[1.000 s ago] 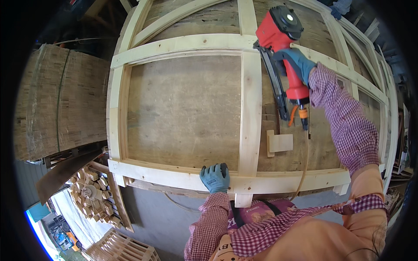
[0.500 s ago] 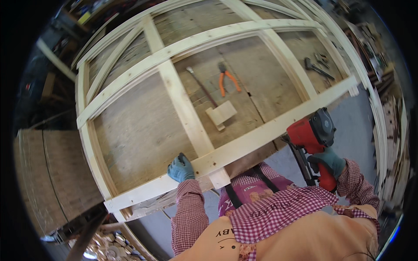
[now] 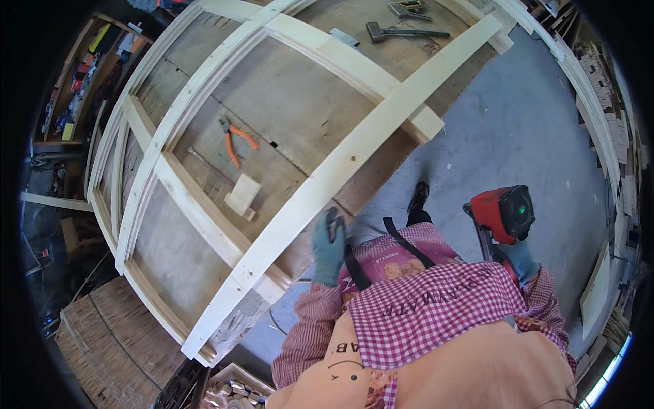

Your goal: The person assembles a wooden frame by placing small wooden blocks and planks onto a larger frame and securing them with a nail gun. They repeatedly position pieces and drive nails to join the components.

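Observation:
A red and black nail gun (image 3: 501, 215) is held by its handle in my gloved right hand (image 3: 521, 260), over the grey floor and apart from the wood. My gloved left hand (image 3: 328, 249) is empty, its fingers loosely extended, beside the near rail (image 3: 320, 184) of a pale wooden frame (image 3: 197, 204). The frame lies on a worn plywood-topped bench (image 3: 300, 95). Inside one of its bays lie orange-handled pliers (image 3: 237, 142), and a thin metal rod (image 3: 208, 165) reaching to a small wood block (image 3: 242, 196).
A hammer (image 3: 405, 32) lies in the far bay near another small tool (image 3: 409, 10). Crosspiece ends stick out past the near rail. Stacked wood (image 3: 603, 82) lines the right side. A parts shelf (image 3: 85, 82), a strapped stack (image 3: 112, 334) and a box of offcuts (image 3: 235, 392) stand left.
My left hand has let go of the near rail and drawn back from it. The nail gun has moved away from the frame. My view has shifted right along the frame and turned.

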{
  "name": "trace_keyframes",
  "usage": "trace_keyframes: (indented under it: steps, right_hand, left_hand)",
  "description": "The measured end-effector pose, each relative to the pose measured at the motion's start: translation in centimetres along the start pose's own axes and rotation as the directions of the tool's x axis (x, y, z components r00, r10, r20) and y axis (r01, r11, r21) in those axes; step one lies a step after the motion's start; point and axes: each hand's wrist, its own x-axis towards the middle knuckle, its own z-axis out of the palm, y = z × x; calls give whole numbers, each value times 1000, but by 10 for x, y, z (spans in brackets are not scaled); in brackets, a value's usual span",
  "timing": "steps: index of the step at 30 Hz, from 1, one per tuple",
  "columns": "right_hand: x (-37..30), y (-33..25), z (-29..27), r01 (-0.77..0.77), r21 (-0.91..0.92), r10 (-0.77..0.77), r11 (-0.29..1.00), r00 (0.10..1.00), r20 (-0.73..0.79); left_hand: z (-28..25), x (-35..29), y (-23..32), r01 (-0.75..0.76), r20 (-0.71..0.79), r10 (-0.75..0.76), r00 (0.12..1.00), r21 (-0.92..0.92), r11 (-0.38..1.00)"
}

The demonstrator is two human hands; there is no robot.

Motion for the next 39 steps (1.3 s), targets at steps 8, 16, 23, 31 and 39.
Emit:
trace_keyframes:
  steps: [8, 16, 23, 31, 39]
  right_hand:
    - [95, -21, -77, 91, -82, -93, 992, 996, -15]
    - [180, -130, -67, 337, -44, -320, 940, 921, 221]
    - [219, -166, -27, 292, -198, -201, 936, 902, 381]
    - [241, -156, -31, 324, -131, -253, 937, 887, 387]
    - [224, -169, -25, 284, -246, -169, 927, 900, 402]
  left_hand:
    - [239, 106, 75, 738, 371, -682, 630, -558, 379]
    - [335, 139, 53, 621, -100, -629, 771, -101, 777]
    - [291, 144, 113, 720, 135, -713, 688, -249, 647]
    - [325, 134, 58, 604, 81, -600, 796, -176, 778]
    - [325, 131, 52, 613, 108, -604, 790, -170, 771]
